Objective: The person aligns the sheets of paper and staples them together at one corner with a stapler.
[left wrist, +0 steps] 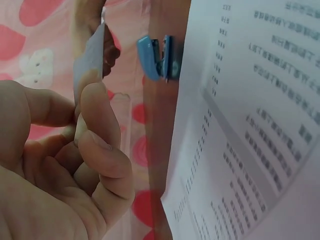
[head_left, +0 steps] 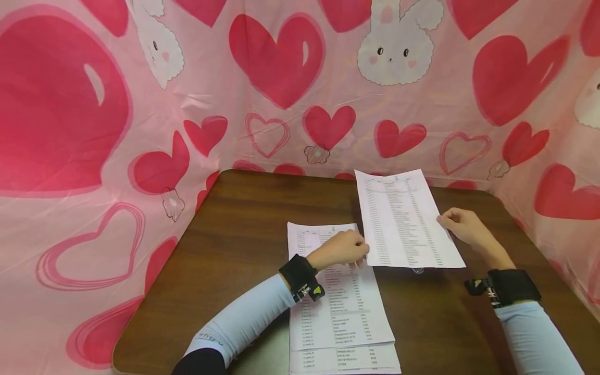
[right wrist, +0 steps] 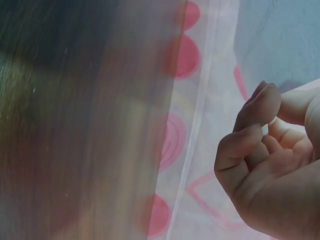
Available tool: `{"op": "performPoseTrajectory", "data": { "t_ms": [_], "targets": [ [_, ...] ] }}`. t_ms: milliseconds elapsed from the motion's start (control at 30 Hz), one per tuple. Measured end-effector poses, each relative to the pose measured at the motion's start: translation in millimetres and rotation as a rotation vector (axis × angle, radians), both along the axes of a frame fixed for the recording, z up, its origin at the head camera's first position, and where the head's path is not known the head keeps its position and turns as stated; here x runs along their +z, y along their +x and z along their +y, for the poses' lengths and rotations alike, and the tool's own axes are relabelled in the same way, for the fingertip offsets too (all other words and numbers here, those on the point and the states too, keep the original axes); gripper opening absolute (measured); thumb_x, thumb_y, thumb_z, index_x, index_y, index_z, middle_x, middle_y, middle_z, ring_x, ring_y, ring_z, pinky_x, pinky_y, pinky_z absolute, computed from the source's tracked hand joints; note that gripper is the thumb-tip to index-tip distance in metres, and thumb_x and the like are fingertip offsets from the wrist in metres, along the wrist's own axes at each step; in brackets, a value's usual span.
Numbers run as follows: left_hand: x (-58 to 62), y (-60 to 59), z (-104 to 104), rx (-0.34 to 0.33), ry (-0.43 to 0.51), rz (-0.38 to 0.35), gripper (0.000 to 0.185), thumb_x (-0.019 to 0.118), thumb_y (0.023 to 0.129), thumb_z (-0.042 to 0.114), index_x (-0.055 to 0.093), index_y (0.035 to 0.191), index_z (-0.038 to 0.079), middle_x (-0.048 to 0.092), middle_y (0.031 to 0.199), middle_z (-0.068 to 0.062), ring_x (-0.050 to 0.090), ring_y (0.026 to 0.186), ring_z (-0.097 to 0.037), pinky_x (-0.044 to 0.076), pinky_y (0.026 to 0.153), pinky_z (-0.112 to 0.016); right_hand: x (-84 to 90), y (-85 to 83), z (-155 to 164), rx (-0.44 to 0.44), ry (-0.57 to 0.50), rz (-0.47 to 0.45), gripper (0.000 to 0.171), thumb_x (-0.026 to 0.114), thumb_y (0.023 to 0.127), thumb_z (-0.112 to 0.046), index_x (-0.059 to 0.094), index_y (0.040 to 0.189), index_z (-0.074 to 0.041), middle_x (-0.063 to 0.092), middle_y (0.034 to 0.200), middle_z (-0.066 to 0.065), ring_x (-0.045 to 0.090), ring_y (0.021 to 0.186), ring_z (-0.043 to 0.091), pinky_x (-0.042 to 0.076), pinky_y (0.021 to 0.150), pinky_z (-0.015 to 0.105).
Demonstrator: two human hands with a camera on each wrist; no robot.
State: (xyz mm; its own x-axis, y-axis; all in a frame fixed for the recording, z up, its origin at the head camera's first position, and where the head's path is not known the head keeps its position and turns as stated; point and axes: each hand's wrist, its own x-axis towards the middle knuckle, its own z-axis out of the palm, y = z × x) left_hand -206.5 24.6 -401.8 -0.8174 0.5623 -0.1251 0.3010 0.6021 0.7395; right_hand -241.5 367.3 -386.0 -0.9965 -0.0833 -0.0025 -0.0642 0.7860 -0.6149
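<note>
A printed sheet of paper (head_left: 403, 219) is held up above the table, tilted, its rows of small text facing the head camera. My left hand (head_left: 344, 247) pinches its lower left edge between thumb and fingers; the left wrist view shows the sheet (left wrist: 90, 62) almost edge-on in that grip. At the opposite edge my right hand (head_left: 464, 226) pinches the paper between thumb and forefinger, and the sheet's underside (right wrist: 280, 40) fills the corner of the right wrist view. Below the left hand lies a stack of printed sheets (head_left: 347, 312), its layers slightly offset at the near end.
A blue stapler (left wrist: 155, 57) stands on the brown wooden table (head_left: 234, 234), mostly hidden behind the raised sheet in the head view. Pink cloth (head_left: 281, 140) with hearts and rabbits hangs around the table's far and side edges. A grey-green surface (head_left: 267, 349) shows beside the stack.
</note>
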Motion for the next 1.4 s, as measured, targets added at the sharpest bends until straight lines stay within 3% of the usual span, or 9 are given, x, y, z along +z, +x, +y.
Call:
{"op": "performPoseTrajectory", "data": {
  "t_ms": [200, 467, 700, 1067, 1200, 1400],
  "targets": [
    [2.0, 0.5, -10, 0.000, 0.017, -0.019, 0.028, 0.050, 0.097, 0.022, 0.068, 0.076, 0.014, 0.067, 0.063, 0.004, 0.059, 0.055, -0.011, 0.040, 0.050, -0.022, 2.9, 1.5, -11, 0.009, -0.009, -0.003, 0.040, 0.049, 0.102, -0.032, 0.057, 0.106, 0.006, 0.062, 0.096, 0.020, 0.057, 0.080, 0.025, 0.045, 0.063, 0.030],
    [3.6, 3.4, -22, -0.017, 0.047, -0.040, 0.028, 0.050, 0.098, 0.021, 0.069, 0.079, 0.013, 0.068, 0.068, 0.002, 0.063, 0.059, -0.015, 0.046, 0.055, -0.024, 1.6, 3.7, -20, 0.021, -0.031, 0.055, 0.033, 0.051, 0.102, -0.026, 0.057, 0.102, 0.006, 0.061, 0.087, 0.017, 0.057, 0.072, 0.020, 0.047, 0.058, 0.030],
    [-0.7, 4.5, -33, 0.000, 0.056, -0.026, 0.028, 0.050, 0.097, 0.022, 0.068, 0.077, 0.014, 0.066, 0.065, 0.001, 0.065, 0.062, -0.022, 0.044, 0.054, -0.023, -1.5, 4.3, -29, 0.030, -0.059, 0.044, 0.034, 0.050, 0.102, -0.028, 0.056, 0.104, 0.006, 0.061, 0.091, 0.020, 0.058, 0.075, 0.024, 0.049, 0.059, 0.033],
    [-2.1, 3.0, -57, -0.020, 0.066, -0.031, 0.028, 0.050, 0.096, 0.023, 0.070, 0.078, 0.017, 0.067, 0.066, 0.002, 0.059, 0.059, -0.014, 0.040, 0.053, -0.023, 3.8, 9.6, -47, 0.050, -0.066, 0.046, 0.031, 0.052, 0.101, -0.027, 0.056, 0.104, 0.004, 0.059, 0.080, 0.016, 0.056, 0.064, 0.022, 0.044, 0.050, 0.030],
    [-2.8, 3.8, -63, -0.020, 0.073, -0.029, 0.027, 0.051, 0.097, 0.023, 0.070, 0.079, 0.016, 0.066, 0.066, 0.001, 0.061, 0.060, -0.018, 0.041, 0.055, -0.024, 5.6, 9.7, -52, 0.061, -0.090, 0.036, 0.030, 0.054, 0.101, -0.026, 0.055, 0.104, 0.004, 0.057, 0.077, 0.015, 0.055, 0.062, 0.022, 0.045, 0.050, 0.031],
    [-1.9, 5.7, -74, -0.015, 0.083, -0.051, 0.029, 0.051, 0.097, 0.023, 0.070, 0.077, 0.017, 0.067, 0.067, -0.003, 0.065, 0.066, -0.034, 0.042, 0.054, -0.025, 4.4, 10.4, -59, 0.062, -0.113, 0.040, 0.031, 0.054, 0.101, -0.026, 0.055, 0.104, 0.004, 0.057, 0.076, 0.013, 0.056, 0.063, 0.025, 0.047, 0.050, 0.033]
  ]
}}
